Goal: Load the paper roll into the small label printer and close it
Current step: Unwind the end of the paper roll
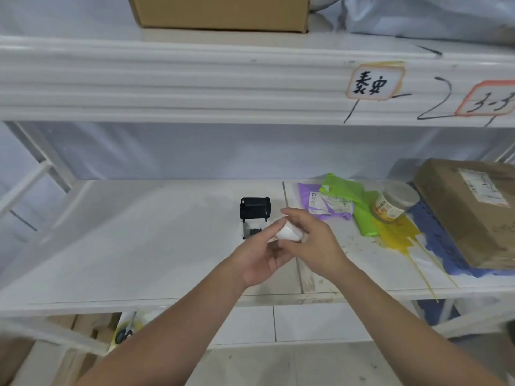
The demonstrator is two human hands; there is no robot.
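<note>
A small label printer (254, 215) stands on the white shelf (139, 246), its black lid tilted up and open at the back. Just in front and right of it both hands meet around a white paper roll (289, 234). My right hand (315, 243) wraps the roll from the right and above. My left hand (262, 254) comes from below, fingers touching the roll's left end. The printer's lower body is partly hidden behind my fingers.
To the right lie purple and green mailer bags (342, 201), a clear jar (395, 201), a yellow bag (395, 232) and a brown parcel (473, 207) on blue plastic. An upper shelf beam (195, 84) hangs above, with a cardboard box (220, 12) on top.
</note>
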